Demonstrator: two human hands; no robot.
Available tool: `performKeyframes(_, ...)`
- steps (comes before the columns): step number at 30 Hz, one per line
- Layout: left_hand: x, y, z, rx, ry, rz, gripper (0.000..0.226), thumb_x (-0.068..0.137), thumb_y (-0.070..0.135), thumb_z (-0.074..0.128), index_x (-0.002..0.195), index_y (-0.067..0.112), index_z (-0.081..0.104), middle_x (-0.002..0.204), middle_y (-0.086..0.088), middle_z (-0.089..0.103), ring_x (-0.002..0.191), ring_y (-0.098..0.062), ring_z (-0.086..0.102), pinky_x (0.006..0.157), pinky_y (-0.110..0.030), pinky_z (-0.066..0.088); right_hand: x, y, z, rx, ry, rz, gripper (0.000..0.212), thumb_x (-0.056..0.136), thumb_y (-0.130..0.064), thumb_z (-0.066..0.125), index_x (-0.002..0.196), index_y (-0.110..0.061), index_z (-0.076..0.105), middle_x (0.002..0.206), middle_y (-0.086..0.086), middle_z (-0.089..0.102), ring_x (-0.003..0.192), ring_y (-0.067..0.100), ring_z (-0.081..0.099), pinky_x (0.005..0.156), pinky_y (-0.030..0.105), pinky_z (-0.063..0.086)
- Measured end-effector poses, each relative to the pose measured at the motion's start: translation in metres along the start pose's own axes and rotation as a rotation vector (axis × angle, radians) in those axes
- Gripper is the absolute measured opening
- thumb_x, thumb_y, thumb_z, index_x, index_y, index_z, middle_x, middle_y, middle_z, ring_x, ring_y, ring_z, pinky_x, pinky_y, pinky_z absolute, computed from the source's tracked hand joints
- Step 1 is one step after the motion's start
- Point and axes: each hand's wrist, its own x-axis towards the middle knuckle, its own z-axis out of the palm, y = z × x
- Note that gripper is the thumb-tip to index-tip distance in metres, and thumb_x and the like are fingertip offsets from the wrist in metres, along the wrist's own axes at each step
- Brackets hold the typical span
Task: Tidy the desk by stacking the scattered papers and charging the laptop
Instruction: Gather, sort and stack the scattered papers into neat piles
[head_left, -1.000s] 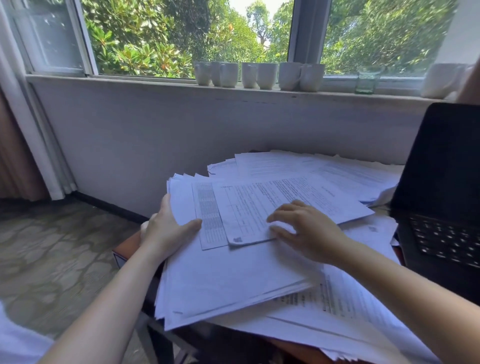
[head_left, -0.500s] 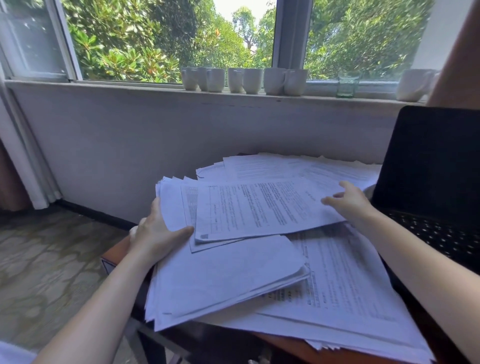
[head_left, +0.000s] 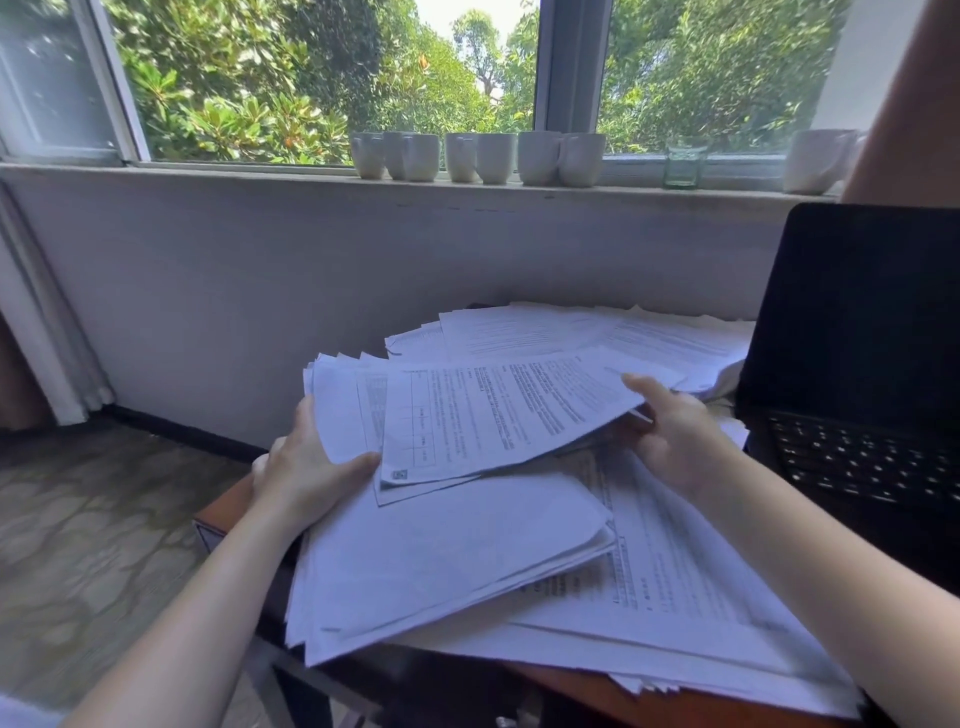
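Head cam: your L hand (head_left: 306, 467) grips left edge of paper pile (head_left: 441, 561), thumb on top. Your R hand (head_left: 670, 436) pinches right edge of top printed sheet (head_left: 509, 410), raised above pile. Papers cover desk (head_left: 223, 512); open laptop (head_left: 852, 364) just right of them.

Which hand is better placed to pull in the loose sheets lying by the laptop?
The right hand, probably. It pinches the right edge of the held stack, close to the loose sheets and the laptop. The left hand grips the stack's left edge, farther away.
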Motion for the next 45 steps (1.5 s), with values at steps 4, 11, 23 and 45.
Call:
performKeyframes(4,-0.003,0.002,-0.002,0.009,-0.023,0.005,0.119,0.038,0.072,0.04,0.146,0.03,0.015,0.13,-0.001,0.055,0.126,-0.029,0.044,0.102,-0.04,0.026,0.003,0.013,0.014,-0.22,-0.034,0.116,0.01,0.091,-0.004,0.056,0.099,0.002,0.059,0.085,0.015,0.069,0.071,0.025,0.068,0.057,0.03,0.058)
performKeyframes(11,0.003,-0.005,0.003,0.019,0.007,-0.018,0.089,0.06,0.054,0.044,0.143,0.03,0.02,0.123,0.0,0.059,0.121,-0.027,0.047,0.093,-0.037,0.028,0.024,0.022,0.017,-0.449,0.207,-0.04,0.017,0.082,0.006,0.051,0.085,-0.009,0.058,0.09,0.015,0.063,0.089,0.033,0.063,0.084,0.05,0.054)
performKeyframes(23,0.012,-0.008,0.007,0.071,0.031,-0.017,0.062,0.098,0.04,0.04,0.15,0.016,0.016,0.141,-0.009,0.048,0.133,-0.029,0.037,0.105,-0.041,0.021,0.032,-0.022,-0.011,-0.509,0.256,-0.023,0.018,0.087,0.006,0.049,0.102,0.005,0.059,0.082,0.017,0.063,0.048,0.02,0.063,0.038,0.02,0.047)
performKeyframes(45,-0.001,0.004,0.002,0.105,0.008,0.001,0.107,0.045,0.077,0.051,0.134,0.022,0.029,0.127,-0.001,0.056,0.122,-0.028,0.045,0.096,-0.042,0.031,-0.008,0.001,0.007,-0.584,-0.019,0.123,0.012,0.094,-0.001,0.047,0.091,0.002,0.059,0.076,0.014,0.065,0.055,0.021,0.065,0.045,0.024,0.054)
